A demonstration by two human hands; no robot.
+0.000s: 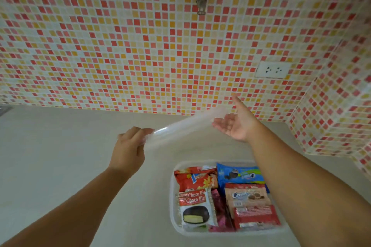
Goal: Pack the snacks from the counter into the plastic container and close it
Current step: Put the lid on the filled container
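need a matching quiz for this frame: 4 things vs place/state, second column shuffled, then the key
Things:
1. translucent plastic lid
2. clear rectangular plastic container
3. white and red Choco Pie packet
4. blue cookie packet

Places/states:
A. near left of the container
B. far right of the container
C. held above the counter, gripped by the left hand
D. on the counter, open, full of snacks

Pairs: 1-C, 2-D, 3-A, 4-B

Snack packets (222, 196) in container (172, 190) on counter (60, 156), lid (180, 128) held above, behind it
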